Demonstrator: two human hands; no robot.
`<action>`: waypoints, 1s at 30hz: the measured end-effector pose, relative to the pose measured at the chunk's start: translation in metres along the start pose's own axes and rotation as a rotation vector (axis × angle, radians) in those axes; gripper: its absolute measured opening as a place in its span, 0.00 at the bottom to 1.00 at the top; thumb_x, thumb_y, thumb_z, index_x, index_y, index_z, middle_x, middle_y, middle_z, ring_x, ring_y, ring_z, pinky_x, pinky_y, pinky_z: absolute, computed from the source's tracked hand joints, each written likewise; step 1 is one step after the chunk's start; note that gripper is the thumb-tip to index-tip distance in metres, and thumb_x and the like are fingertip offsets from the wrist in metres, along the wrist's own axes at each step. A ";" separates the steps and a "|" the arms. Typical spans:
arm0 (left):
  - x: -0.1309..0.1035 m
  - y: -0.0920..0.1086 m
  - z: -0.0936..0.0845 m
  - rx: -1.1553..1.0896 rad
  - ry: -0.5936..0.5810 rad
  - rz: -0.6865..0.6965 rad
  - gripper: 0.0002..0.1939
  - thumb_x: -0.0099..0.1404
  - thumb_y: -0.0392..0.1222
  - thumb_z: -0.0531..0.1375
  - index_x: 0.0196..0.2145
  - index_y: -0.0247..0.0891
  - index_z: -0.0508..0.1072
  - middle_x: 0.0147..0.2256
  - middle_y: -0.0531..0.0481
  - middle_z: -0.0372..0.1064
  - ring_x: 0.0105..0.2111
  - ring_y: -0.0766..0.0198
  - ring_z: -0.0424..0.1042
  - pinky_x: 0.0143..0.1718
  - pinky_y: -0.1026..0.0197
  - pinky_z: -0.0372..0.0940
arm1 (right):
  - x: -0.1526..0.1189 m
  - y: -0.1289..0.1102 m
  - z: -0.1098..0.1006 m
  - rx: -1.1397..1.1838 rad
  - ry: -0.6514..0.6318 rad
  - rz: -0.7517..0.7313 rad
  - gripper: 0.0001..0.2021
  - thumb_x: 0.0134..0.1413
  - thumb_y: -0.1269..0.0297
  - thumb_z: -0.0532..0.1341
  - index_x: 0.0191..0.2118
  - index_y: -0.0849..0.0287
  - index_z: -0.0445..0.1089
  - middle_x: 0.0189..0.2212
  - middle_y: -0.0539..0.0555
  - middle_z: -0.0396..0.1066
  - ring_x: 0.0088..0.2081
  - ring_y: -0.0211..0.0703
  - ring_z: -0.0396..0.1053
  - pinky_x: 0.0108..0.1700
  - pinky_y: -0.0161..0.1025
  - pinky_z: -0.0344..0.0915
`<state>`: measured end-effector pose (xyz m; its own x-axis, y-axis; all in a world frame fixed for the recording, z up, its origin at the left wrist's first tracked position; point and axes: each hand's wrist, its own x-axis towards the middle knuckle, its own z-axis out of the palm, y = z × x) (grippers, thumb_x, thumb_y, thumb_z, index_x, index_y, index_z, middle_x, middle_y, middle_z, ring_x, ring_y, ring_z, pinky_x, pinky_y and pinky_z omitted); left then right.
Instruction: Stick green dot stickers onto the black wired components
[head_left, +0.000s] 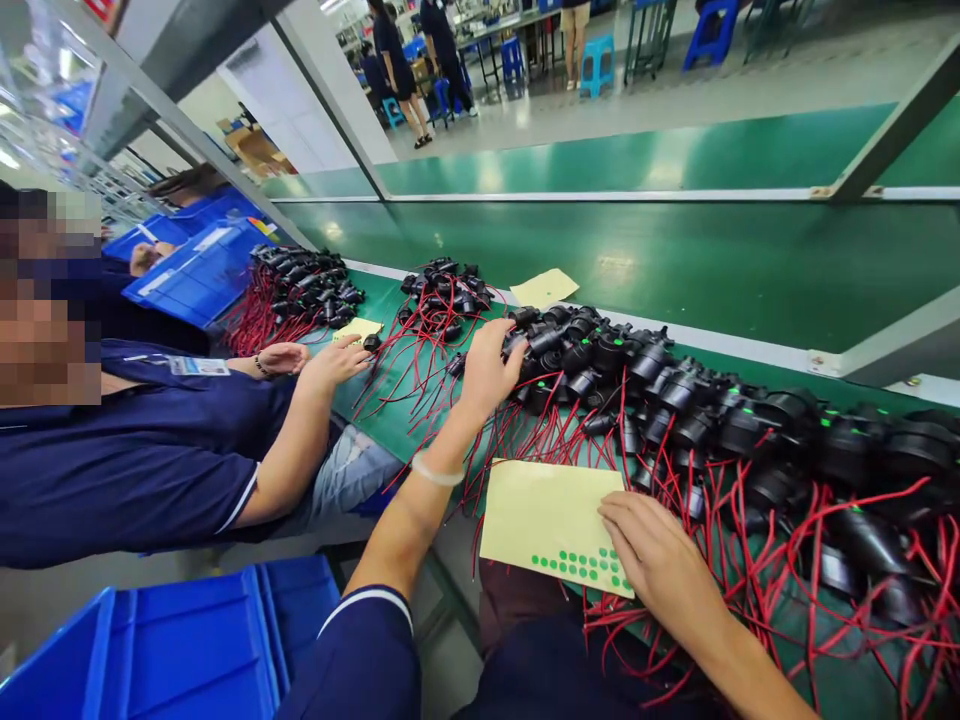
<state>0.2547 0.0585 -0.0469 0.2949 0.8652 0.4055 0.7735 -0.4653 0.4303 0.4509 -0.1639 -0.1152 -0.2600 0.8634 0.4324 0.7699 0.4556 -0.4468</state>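
Observation:
My left hand [491,370] reaches to the left end of a long pile of black parts [675,390] with red wires. Its thumb and fingers are curved apart at a black part, and I cannot make out a grip. My right hand [652,550] holds the right edge of a yellow sheet [551,500] with rows of green dot stickers near its lower edge. Red wires [750,560] hang toward me from the pile, partly under the sheet. Small green dots show on several black parts.
Beside me on the left, a co-worker's hand [334,365] rests by a small yellow sheet [360,329]. Two more piles [442,295] lie beyond. Another yellow sheet [545,288] lies behind my pile. Blue bins [180,640] stand lower left; metal frame posts [900,130] rise behind.

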 end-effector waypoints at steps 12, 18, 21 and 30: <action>-0.205 0.042 0.008 -0.127 -0.475 0.284 0.34 0.62 0.50 0.62 0.60 0.31 0.59 0.59 0.29 0.61 0.62 0.41 0.58 0.59 0.37 0.59 | -0.017 -0.015 -0.010 -0.096 -0.183 -0.074 0.11 0.62 0.76 0.50 0.41 0.61 0.69 0.39 0.56 0.71 0.46 0.49 0.68 0.47 0.45 0.66; -0.202 0.043 0.009 -0.096 -0.515 0.278 0.35 0.61 0.53 0.62 0.58 0.27 0.60 0.60 0.28 0.59 0.62 0.40 0.57 0.60 0.38 0.58 | -0.024 -0.019 0.000 -0.167 -0.172 -0.052 0.11 0.64 0.74 0.50 0.42 0.63 0.69 0.40 0.58 0.70 0.45 0.50 0.67 0.45 0.45 0.64; -0.202 0.044 0.009 -0.082 -0.538 0.265 0.35 0.62 0.54 0.61 0.59 0.28 0.60 0.61 0.30 0.59 0.63 0.41 0.56 0.61 0.39 0.57 | -0.027 -0.020 0.004 -0.185 -0.158 -0.040 0.11 0.65 0.72 0.49 0.42 0.63 0.68 0.40 0.58 0.70 0.46 0.50 0.66 0.46 0.45 0.63; -0.204 0.042 0.011 -0.079 -0.544 0.266 0.35 0.63 0.55 0.60 0.60 0.28 0.59 0.62 0.31 0.57 0.64 0.43 0.54 0.62 0.41 0.56 | -0.027 -0.021 0.009 -0.214 -0.175 -0.013 0.09 0.66 0.71 0.49 0.40 0.62 0.66 0.40 0.59 0.68 0.46 0.50 0.66 0.47 0.45 0.62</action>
<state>0.2332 -0.1350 -0.1206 0.7329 0.6788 0.0466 0.5958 -0.6733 0.4377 0.4366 -0.1945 -0.1250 -0.3533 0.8904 0.2871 0.8664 0.4272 -0.2586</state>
